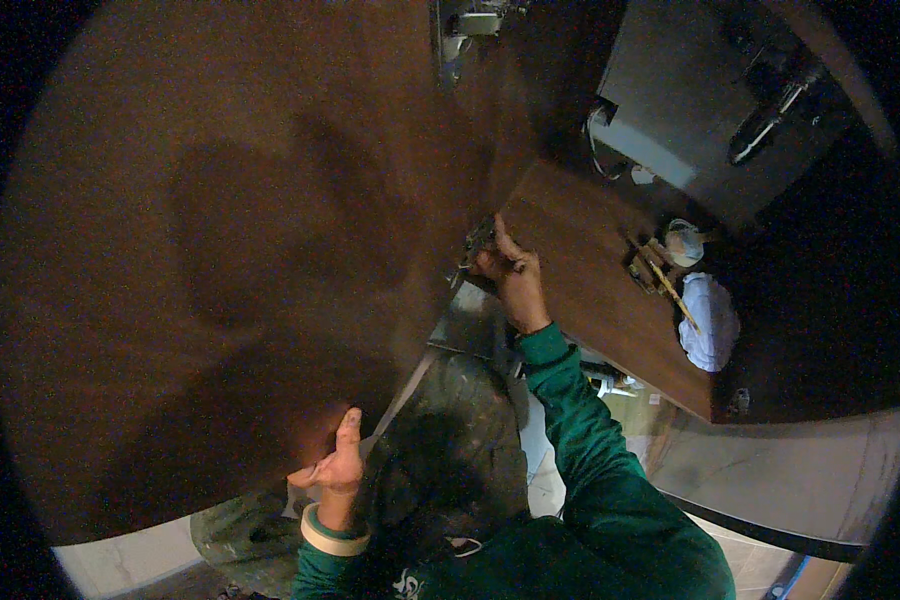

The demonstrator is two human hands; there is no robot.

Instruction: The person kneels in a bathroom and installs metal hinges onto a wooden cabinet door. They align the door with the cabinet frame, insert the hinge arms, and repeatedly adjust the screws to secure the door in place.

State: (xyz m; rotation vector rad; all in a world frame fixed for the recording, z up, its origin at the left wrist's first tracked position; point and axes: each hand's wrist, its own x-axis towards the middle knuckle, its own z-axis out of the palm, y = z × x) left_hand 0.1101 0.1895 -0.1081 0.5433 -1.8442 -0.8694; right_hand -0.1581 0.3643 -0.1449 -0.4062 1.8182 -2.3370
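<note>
A large brown wood-grain cabinet door [230, 250] stands open across the left of the head view. My left hand [335, 470] is on the door near its lower corner, thumb against the face; the other fingers are mostly hidden. A pale roll of tape [332, 540] circles my left wrist like a bracelet. Farther up the same door's edge, my right hand [515, 275] closes its fingers around a dark metal hinge [480, 236], the index finger stretched along it. The hinge lies in shade, so its details are hard to make out.
Inside the cabinet, a brown panel [570, 260] carries a yellow-handled tool [673, 292], a clear round container [683, 242] and a white cloth-like bundle [708, 322]. Another metal hinge [476, 24] shows at the top. A pale curved countertop edge [780, 480] lies at the lower right.
</note>
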